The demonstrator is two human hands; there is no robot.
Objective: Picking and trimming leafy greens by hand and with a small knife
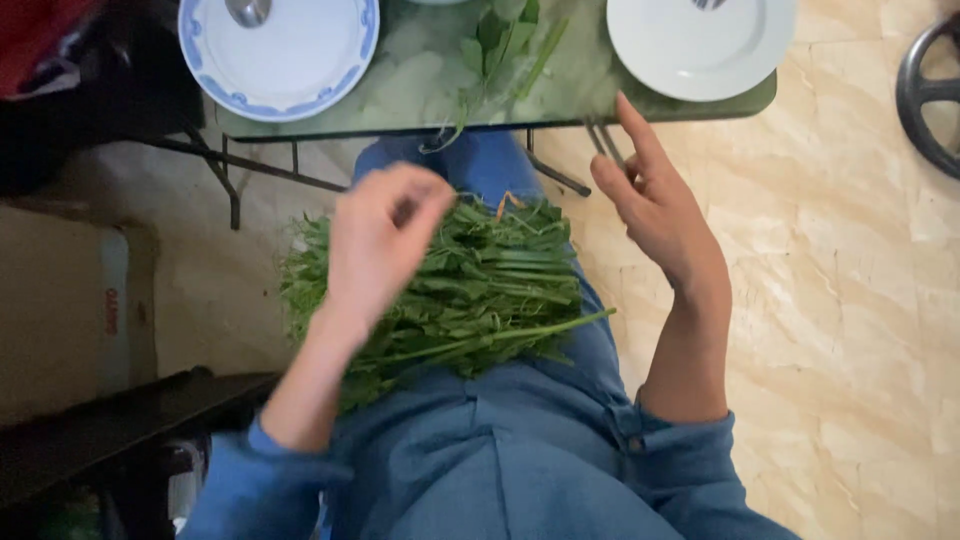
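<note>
A big bunch of green leafy stems (480, 290) lies across my lap on blue clothing. My left hand (380, 240) hovers over the left part of the bunch, blurred, fingers curled with tips pinched together; whether it holds a stem I cannot tell. To the right of the bunch, my right hand (655, 200) is raised with its fingers apart and holds nothing. A few picked green stems (505, 50) lie on the glass table (420, 110) in front of me.
A blue-rimmed white plate (280, 45) with a spoon sits at the table's left, a plain white plate (700, 40) at its right. A cardboard box (70, 310) and dark bench are on my left. Beige tiled floor (850, 300) is on the right, with a black wheel (930, 90).
</note>
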